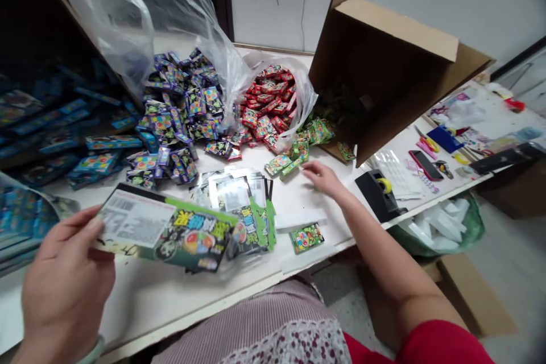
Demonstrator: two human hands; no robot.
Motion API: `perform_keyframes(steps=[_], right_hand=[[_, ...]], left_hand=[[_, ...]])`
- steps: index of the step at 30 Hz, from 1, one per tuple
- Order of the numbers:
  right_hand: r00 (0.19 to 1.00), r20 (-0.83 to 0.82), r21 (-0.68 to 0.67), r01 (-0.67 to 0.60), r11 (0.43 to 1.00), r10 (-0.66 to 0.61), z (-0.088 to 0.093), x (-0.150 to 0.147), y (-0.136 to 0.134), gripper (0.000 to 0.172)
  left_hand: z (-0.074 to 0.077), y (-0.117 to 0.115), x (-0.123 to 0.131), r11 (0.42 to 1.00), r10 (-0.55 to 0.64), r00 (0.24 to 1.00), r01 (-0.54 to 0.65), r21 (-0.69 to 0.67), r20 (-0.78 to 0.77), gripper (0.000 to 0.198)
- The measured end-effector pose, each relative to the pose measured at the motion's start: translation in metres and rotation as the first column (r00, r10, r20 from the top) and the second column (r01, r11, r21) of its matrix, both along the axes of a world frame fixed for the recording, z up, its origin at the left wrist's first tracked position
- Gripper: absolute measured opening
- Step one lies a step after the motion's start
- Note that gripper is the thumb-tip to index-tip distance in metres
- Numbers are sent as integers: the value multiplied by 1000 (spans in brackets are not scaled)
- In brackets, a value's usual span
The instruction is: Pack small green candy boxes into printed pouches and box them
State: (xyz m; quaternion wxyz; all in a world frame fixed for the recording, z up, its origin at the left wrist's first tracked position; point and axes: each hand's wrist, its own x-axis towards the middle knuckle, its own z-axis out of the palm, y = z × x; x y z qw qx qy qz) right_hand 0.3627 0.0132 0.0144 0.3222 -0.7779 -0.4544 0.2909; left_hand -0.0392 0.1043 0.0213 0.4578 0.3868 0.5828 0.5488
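My left hand [70, 273] pinches one end of a printed packaging pouch [187, 236] between thumb and fingers. It is black and green, with a white barcode panel, and the far end looks clear and crinkled. Beneath and beyond it lies a stack of similar pouches [256, 227]. My right hand [324, 179] is over the table with its fingers loosely curved and nothing visible in them. Just left of its fingertips are small green packets [278, 165], spilling from a pile [319, 131]. Another green packet [307, 238] lies alone near the front edge.
Purple packets [196, 99] heap beside a clear plastic bag [106, 5]. Red packets [271, 99] fill another bag; blue ones [98, 165] spill at left. A tilted cardboard box [396, 28] stands at back right, near a tape dispenser [379, 196] and phone [426, 165].
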Motion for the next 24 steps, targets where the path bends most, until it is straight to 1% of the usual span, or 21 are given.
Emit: perform_keyframes(steps=[1,3,5,6,8,11,15,18,20,22,24], right_hand=[[995,60,-10,86,996,-85,-8,24,-9,28],[972,146,-33,189,981,-182,-24,60,-22,44],[957,196,-44,227,973,-214,-40,80,-30,60],[954,209,-44,229,972,-216,-47,85,-31,64],[953,219,-30,219,975,-207,-57,88,-30,62],[963,192,5,192,981,-189,-64,87,-26,53],[980,118,70,152,986,-160,-67,84,-24,44],[983,120,149,120,982,-138,-65,79,-23,41],[982,158,202,71,977,-104,-60,75,-23,38],[978,209,220,-25,975,-22,-54,71,-25,33],[962,251,187,-159,969,109,-48,68,-31,39]], left_hand=[[-7,1,-3,999,-2,1000,3,-39,19,27],[-21,-1,-3,992,-40,998,46,-120,51,30],[-34,-7,0,981,-89,994,98,-169,65,33],[-38,-11,2,974,-117,991,127,-187,61,35],[-44,-17,5,957,-170,985,171,-234,23,42],[-42,-22,6,922,-250,967,219,-319,-57,57],[-35,-25,6,895,-351,918,273,-352,-182,68],[-38,-24,3,878,-424,864,318,-358,-272,71],[-44,-23,-2,875,-466,787,343,-340,-405,67],[-48,-21,-8,867,-497,648,392,-308,-576,59],[-48,-21,-14,857,-481,503,444,-263,-718,52]])
